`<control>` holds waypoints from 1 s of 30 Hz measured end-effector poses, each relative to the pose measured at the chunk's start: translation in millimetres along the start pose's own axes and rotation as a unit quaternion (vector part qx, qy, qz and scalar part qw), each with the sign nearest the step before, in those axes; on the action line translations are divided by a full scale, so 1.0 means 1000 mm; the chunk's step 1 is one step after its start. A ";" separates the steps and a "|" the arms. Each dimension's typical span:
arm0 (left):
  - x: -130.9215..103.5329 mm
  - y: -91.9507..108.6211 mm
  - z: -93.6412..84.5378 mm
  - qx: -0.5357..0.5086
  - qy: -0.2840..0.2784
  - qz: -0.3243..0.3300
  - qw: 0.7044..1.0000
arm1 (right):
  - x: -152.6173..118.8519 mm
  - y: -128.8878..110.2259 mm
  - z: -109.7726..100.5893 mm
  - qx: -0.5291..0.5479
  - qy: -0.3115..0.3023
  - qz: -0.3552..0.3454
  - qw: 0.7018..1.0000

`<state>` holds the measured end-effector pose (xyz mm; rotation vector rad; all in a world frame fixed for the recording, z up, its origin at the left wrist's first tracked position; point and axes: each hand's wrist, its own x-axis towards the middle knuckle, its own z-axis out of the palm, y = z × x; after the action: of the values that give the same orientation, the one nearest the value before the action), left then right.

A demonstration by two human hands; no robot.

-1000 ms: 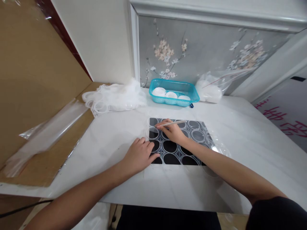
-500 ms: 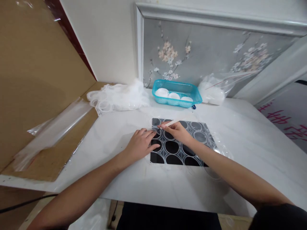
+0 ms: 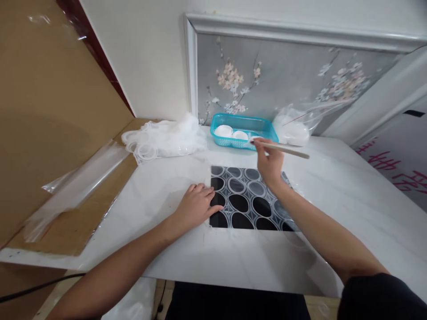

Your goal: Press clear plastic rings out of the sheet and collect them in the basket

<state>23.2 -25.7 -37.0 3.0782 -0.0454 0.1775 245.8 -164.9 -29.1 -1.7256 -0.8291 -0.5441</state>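
Observation:
My left hand (image 3: 196,205) lies with its fingers apart at the left edge of a black sheet patterned with grey-white rings (image 3: 239,203). Thumb and fingertips rest on the sheet's border. Raised at the near right side of the blue plastic basket (image 3: 243,117), my right hand (image 3: 269,162) is closed around a thin, pale flat stick (image 3: 290,151). The stick slants out to the right. White round pieces (image 3: 223,130) sit inside the basket; the rightmost is partly covered by my right fingertips, and whether they touch it I cannot tell.
A heap of white rings in clear plastic (image 3: 163,138) lies left of the basket. A clear bag with white contents (image 3: 295,126) stands right of it. Flat clear bags (image 3: 80,184) lie on cardboard at the left. A framed floral panel (image 3: 283,75) backs the white table.
My right hand has lifted from the sheet and moved up to the basket, carrying the stick, which now points right. My left hand has stayed near the sheet's left edge.

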 end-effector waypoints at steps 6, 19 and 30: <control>0.005 0.000 -0.002 -0.020 0.050 -0.002 0.999 | -0.049 0.001 -0.033 0.023 -0.249 -0.003 0.968; 0.028 0.033 0.005 0.035 0.003 0.172 0.984 | -0.077 0.004 -0.029 0.112 -0.348 0.155 0.918; 0.029 0.023 0.004 -0.099 -0.038 0.103 0.989 | -0.084 0.001 -0.034 -0.061 -0.352 -0.176 0.917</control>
<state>51.4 -50.1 -36.2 2.8747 -0.3633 0.0593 193.6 -219.5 -79.4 -1.9189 -1.6688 -0.1913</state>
